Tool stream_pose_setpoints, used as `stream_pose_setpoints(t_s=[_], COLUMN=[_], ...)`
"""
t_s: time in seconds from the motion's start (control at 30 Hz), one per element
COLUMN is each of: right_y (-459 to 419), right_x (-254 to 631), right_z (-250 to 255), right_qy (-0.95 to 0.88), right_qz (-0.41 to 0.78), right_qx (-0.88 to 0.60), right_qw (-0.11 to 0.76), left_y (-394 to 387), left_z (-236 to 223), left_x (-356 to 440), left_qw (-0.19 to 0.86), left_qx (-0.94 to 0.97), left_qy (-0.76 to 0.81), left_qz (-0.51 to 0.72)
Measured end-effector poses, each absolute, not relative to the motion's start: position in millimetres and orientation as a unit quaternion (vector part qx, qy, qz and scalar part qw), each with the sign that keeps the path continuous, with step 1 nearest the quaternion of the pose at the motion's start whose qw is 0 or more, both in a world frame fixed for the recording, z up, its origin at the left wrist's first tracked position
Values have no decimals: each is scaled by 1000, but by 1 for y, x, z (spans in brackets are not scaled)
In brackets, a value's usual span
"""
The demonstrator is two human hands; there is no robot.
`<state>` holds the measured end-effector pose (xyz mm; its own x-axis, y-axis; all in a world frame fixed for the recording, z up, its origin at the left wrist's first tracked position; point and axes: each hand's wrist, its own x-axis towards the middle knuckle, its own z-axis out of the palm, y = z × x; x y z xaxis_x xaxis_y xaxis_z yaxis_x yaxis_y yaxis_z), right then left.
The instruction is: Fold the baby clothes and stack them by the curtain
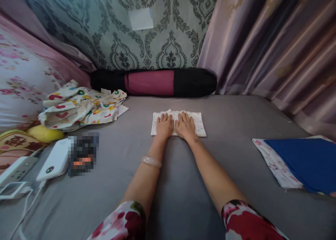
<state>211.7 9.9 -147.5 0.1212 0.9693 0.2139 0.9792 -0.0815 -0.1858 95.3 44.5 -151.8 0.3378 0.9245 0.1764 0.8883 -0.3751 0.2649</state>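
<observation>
A white folded cloth (199,125) with a faint print lies flat on the grey bed sheet (126,187), straight ahead of me. My left hand (165,125) rests palm down on its left half, fingers stretched out. On the right half lies my right hand (185,125), also flat with its fingers spread. The two hands are side by side, thumbs close together. Neither hand grips anything; both press on the top of the cloth. What kind of cloth it is, I cannot make out.
Crumpled patterned fabric (86,107) lies at the left. Nearer are a white power bank (54,159), a power strip (18,170) with cables and a blurred-out item (83,154). Folded blue cloth (307,161) lies right. A black and maroon roll (149,82) lies along the wall.
</observation>
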Motion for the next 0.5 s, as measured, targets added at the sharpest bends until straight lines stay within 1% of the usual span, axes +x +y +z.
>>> stream_pose_setpoints(t_s=[0.23,0.5], right_y=[10,7], right_x=[224,241], right_z=[-151,-150], right_qy=[-621,-597], right_qz=[-17,-3], right_qx=[-768,-790], right_qw=[156,141], left_y=[50,51], left_z=[-154,-146], left_x=[83,64], left_qw=[49,68], left_qx=[793,774], left_qy=[591,616], left_qz=[143,128])
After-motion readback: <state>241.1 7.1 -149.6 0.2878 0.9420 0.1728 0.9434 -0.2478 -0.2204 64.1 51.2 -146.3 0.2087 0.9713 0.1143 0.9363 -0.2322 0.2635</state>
